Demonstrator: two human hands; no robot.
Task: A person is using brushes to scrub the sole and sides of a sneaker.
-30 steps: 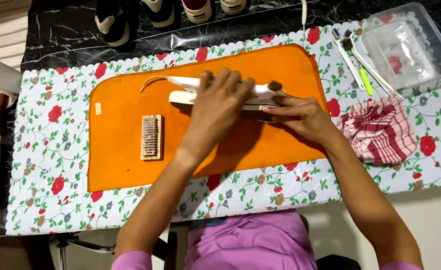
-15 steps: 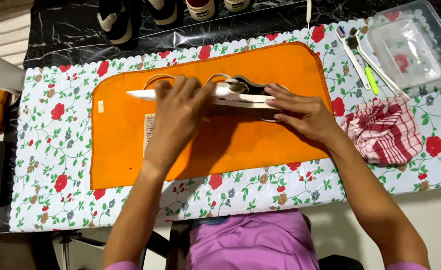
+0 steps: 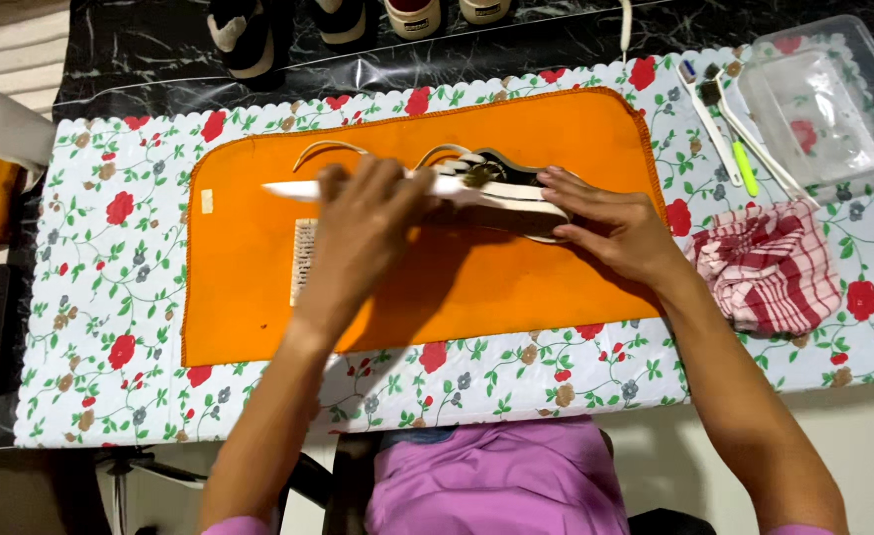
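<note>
A shoe [image 3: 501,178] with a white sole and a dark upper lies on its side on the orange mat [image 3: 239,297], laces trailing toward the far edge. My left hand [image 3: 362,233] rests over the toe half of the shoe and grips it. My right hand [image 3: 610,223] holds the heel end, fingers spread along the sole. A wooden brush [image 3: 303,260] lies on the mat, partly hidden under my left hand.
A floral tablecloth [image 3: 90,327] covers the table. At right lie a red checked cloth [image 3: 769,267], a clear plastic box [image 3: 823,109] and small brushes [image 3: 724,129]. Several shoes [image 3: 249,35] stand on the dark floor beyond. A white roll [image 3: 1,124] sits at far left.
The shoe has been turned and slid left on the mat. My left hand moved left and now covers part of the brush; my right hand stayed at the heel.
</note>
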